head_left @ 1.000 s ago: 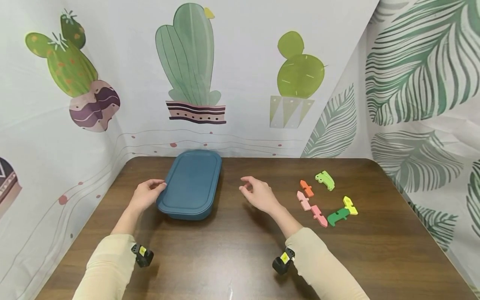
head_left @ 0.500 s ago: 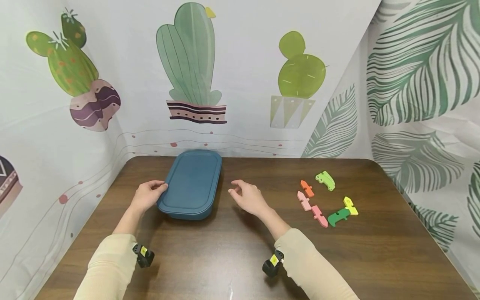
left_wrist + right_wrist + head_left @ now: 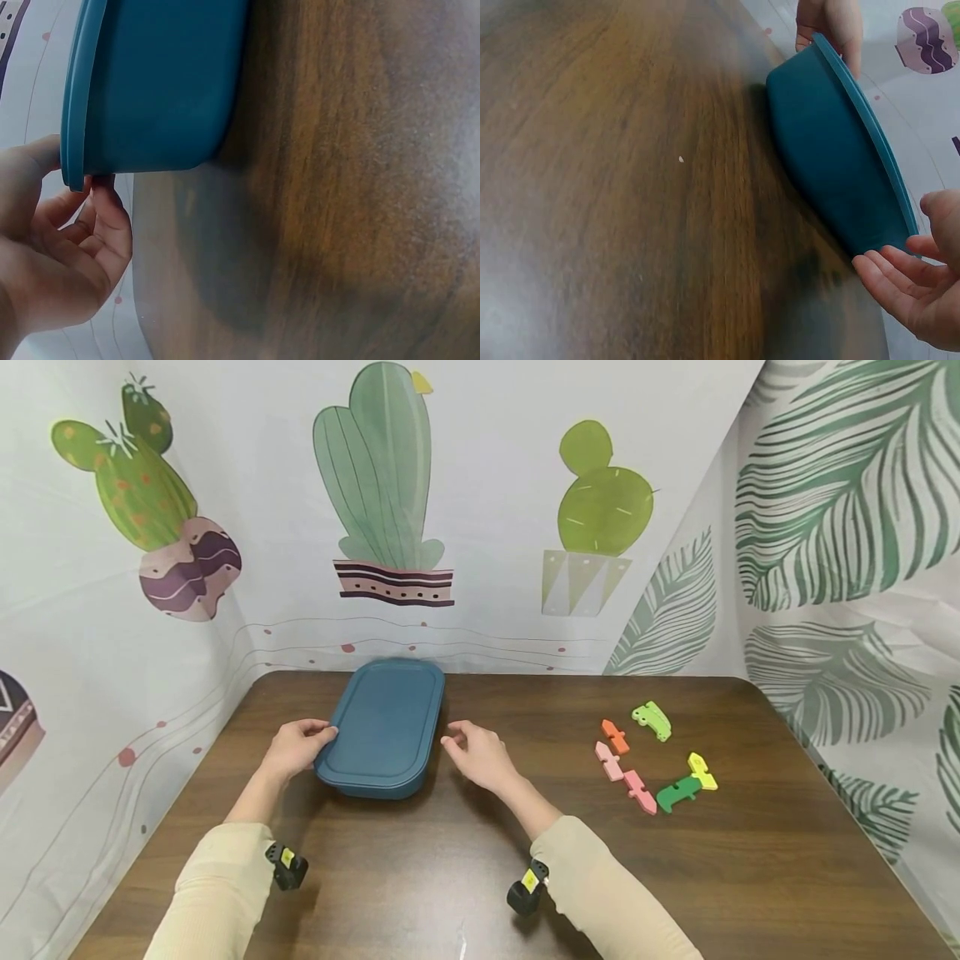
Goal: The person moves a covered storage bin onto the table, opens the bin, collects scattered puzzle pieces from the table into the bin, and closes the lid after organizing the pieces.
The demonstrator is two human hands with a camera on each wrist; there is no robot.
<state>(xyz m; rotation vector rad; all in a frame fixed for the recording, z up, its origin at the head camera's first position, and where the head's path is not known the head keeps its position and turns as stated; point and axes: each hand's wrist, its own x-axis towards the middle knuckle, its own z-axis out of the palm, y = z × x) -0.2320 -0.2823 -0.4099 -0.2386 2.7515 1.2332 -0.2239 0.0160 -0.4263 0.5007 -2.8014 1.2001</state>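
Observation:
A blue lidded storage box stands on the table, left of the middle. My left hand pinches the lid's rim on the box's left side; in the left wrist view its thumb lies on top, with curled fingers beneath the rim. Just off the opposite side is my right hand, its thumb and fingers apart and loosely bent, holding nothing. In the right wrist view, those fingertips overlap the lower end of the box wall.
On the right of the brown wooden table lie several small puzzle pieces: light green, orange, pink, darker pink, dark green and yellow. A cactus-print cloth hangs behind the table.
My right hand has moved left across the table to the box's right side. The left hand keeps its pinch on the rim, and the box stays in place.

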